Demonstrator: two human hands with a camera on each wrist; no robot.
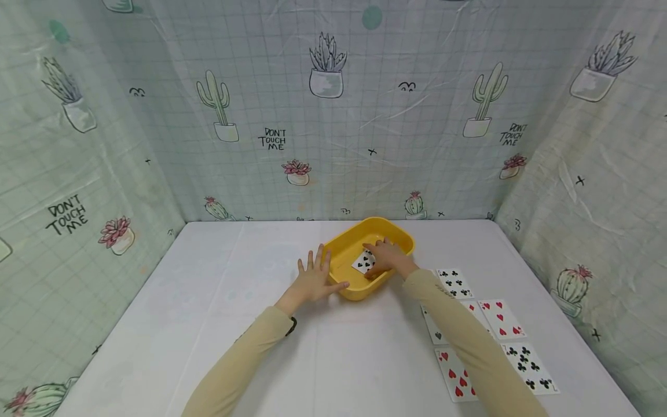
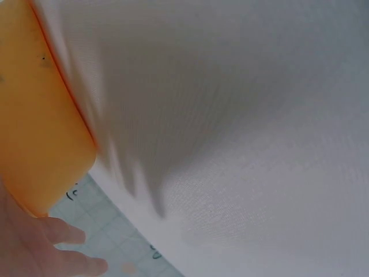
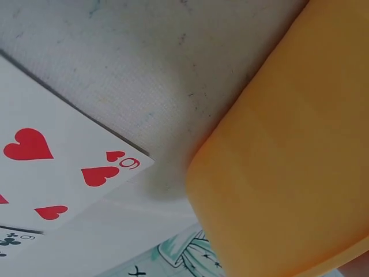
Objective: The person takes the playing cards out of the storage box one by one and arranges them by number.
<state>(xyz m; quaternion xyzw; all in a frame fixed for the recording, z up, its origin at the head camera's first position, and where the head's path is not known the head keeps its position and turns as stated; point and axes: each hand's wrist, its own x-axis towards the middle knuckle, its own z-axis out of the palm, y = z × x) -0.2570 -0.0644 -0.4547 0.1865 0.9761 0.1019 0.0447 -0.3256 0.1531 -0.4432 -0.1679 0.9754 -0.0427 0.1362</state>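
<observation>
A yellow tray (image 1: 340,272) stands near the table's far edge; its outer side fills much of the right wrist view. My left hand (image 1: 311,284) has its fingers spread and touches the tray's near left rim. In the left wrist view, part of that hand shows by the tray. My right hand (image 1: 388,258) reaches into the tray and pinches a playing card (image 1: 361,264) with black spade marks between thumb and fingers. Part of the card is hidden by the hand.
Several playing cards lie face up at the table's right, among them a clubs card (image 1: 454,284), a hearts card (image 1: 501,319) and a seven of clubs (image 1: 528,368). My right sleeve (image 1: 464,336) covers part of them. A cactus-print cloth (image 1: 323,133) surrounds the white table (image 1: 224,289).
</observation>
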